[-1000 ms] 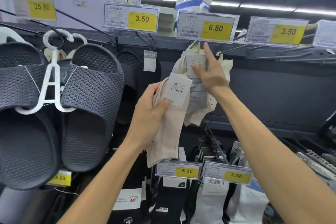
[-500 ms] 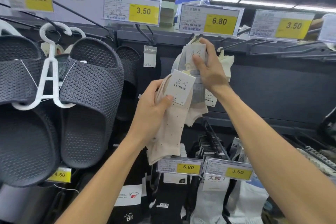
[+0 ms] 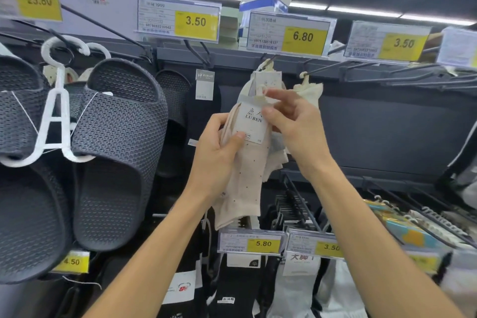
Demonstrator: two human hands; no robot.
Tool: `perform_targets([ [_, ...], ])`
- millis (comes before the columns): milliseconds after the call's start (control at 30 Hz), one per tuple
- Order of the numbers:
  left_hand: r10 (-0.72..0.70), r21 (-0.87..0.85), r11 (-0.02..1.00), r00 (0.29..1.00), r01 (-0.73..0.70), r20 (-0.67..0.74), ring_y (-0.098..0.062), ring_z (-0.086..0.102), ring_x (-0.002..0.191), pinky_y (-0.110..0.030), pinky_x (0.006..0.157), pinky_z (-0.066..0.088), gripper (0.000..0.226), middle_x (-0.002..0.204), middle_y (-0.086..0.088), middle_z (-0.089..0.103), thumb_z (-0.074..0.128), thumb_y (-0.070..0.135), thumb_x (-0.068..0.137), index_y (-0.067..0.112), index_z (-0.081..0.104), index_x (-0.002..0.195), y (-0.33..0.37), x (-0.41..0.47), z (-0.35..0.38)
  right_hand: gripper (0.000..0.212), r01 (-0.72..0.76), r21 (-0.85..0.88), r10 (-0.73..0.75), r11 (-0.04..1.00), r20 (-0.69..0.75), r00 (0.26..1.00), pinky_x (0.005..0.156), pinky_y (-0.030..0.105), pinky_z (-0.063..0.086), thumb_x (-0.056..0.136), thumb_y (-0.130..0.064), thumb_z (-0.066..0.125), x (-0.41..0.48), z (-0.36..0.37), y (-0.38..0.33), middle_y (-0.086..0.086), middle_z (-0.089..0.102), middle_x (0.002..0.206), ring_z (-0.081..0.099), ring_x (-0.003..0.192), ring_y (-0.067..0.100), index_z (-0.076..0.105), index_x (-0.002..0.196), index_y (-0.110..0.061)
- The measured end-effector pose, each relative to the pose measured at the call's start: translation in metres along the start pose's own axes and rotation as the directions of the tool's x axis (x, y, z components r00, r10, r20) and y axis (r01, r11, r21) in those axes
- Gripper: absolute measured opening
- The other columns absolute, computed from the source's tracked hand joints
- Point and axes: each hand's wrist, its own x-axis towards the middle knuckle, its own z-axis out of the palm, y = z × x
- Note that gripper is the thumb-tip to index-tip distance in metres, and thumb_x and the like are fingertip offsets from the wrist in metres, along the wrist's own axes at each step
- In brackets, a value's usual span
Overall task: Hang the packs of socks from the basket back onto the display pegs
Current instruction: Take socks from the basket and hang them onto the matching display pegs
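Hanging is the step in hand: one beige dotted pack of socks [image 3: 245, 175] is held up just below the peg [image 3: 272, 56] under the 6.80 price tag [image 3: 289, 36], not yet on it. The left hand [image 3: 219, 155] has a closed grip round the pack's body, thumb pressed on its white card [image 3: 251, 124]. The right hand [image 3: 296, 126] pinches the small hook [image 3: 260, 91] at the pack's top between thumb and forefinger. The next move likely calls for lifting that hook over the peg's tip, in front of the hung pack [image 3: 267, 77] already there. Counted: one pack held, one visible on that peg, one cream pack [image 3: 311, 88] on the next peg right, and four readable tags along the top rail. The basket is out of view.
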Motion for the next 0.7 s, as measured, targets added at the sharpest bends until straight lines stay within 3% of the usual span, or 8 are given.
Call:
perform_targets([
  [100,0.009,0.134,0.991,1.0,-0.008,-0.006,-0.001,0.066,0.101,-0.015,0.075,0.054,0.025,0.111,0.01,0.069,0.057,0.018,0.099,0.031,0.053,0.12,-0.007,-0.002,0.001,0.022,-0.054,0.025,0.058,0.998,-0.174,0.983,0.09,0.041,0.058,0.095,-0.014,0.062,0.017,-0.007,0.002,0.008,0.07,0.107,0.067,0.099,0.017,0.068,0.112,-0.027],
  [200,0.043,0.342,0.939,0.999,-0.041,0.003,0.012,0.055,0.11,-0.006,0.083,0.046,0.032,0.12,0.023,0.059,0.057,0.024,0.098,0.039,0.047,0.125,-0.018,-0.009,-0.001,0.026,-0.05,-0.03,0.041,0.998,-0.243,0.969,0.085,0.036,0.058,0.095,-0.017,0.06,0.042,-0.011,0.004,0.0,0.07,0.105,0.067,0.097,0.013,0.068,0.118,-0.024],
  [300,0.03,0.567,0.822,0.998,-0.054,0.052,0.008,0.047,0.109,-0.01,0.084,0.035,0.04,0.132,0.021,0.05,0.056,0.034,0.096,0.043,0.039,0.132,-0.03,-0.021,-0.002,0.03,-0.027,-0.092,0.002,0.995,-0.256,0.967,0.083,0.028,0.057,0.095,-0.015,0.06,0.064,-0.004,0.005,-0.005,0.068,0.1,0.064,0.09,0.007,0.066,0.124,-0.017],
  [400,0.026,0.739,0.667,0.995,-0.088,0.095,-0.004,0.043,0.123,-0.025,0.094,0.041,0.048,0.139,0.016,0.046,0.053,0.039,0.094,0.036,0.036,0.139,-0.037,-0.035,-0.002,0.033,0.022,-0.176,-0.058,0.984,-0.2,0.978,0.071,0.015,0.054,0.097,-0.015,0.056,0.071,0.005,0.008,-0.008,0.065,0.092,0.061,0.081,0.003,0.062,0.129,-0.016],
  [467,0.038,0.785,0.611,0.994,-0.106,0.104,-0.01,0.043,0.128,-0.034,0.102,0.041,0.047,0.141,0.01,0.048,0.055,0.036,0.095,0.028,0.042,0.14,-0.034,-0.041,0.0,0.036,0.033,-0.24,-0.072,0.97,-0.156,0.985,0.063,0.015,0.05,0.099,-0.015,0.054,0.068,0.005,0.009,-0.011,0.061,0.085,0.056,0.073,0.003,0.058,0.135,-0.017],
  [533,0.087,0.797,0.59,0.991,-0.131,0.099,-0.012,0.044,0.13,-0.035,0.107,0.038,0.041,0.139,0.006,0.051,0.058,0.03,0.094,0.022,0.052,0.134,-0.026,-0.048,0.005,0.04,0.036,-0.296,-0.072,0.954,-0.113,0.991,0.07,0.022,0.052,0.099,-0.015,0.054,0.059,0.0,0.009,-0.01,0.059,0.088,0.055,0.077,0.005,0.055,0.138,-0.02],
  [633,0.232,0.737,0.63,0.965,-0.244,0.121,-0.015,0.047,0.13,-0.037,0.111,0.039,0.029,0.134,0.002,0.057,0.061,0.018,0.093,0.017,0.063,0.122,-0.007,-0.065,0.026,0.046,0.079,-0.359,-0.119,0.93,-0.091,0.989,0.093,0.031,0.052,0.097,-0.012,0.055,0.019,-0.019,0.004,-0.002,0.06,0.117,0.058,0.107,0.008,0.05,0.142,-0.02],
  [700,0.317,0.631,0.69,0.932,-0.355,0.177,-0.014,0.051,0.125,-0.031,0.107,0.04,0.026,0.128,0.0,0.061,0.057,0.016,0.092,0.014,0.067,0.116,0.004,-0.083,0.055,0.043,0.156,-0.33,-0.195,0.931,-0.09,0.977,0.094,0.028,0.053,0.094,-0.009,0.055,-0.031,-0.04,-0.002,0.0,0.06,0.124,0.057,0.115,0.007,0.054,0.137,-0.016],
])
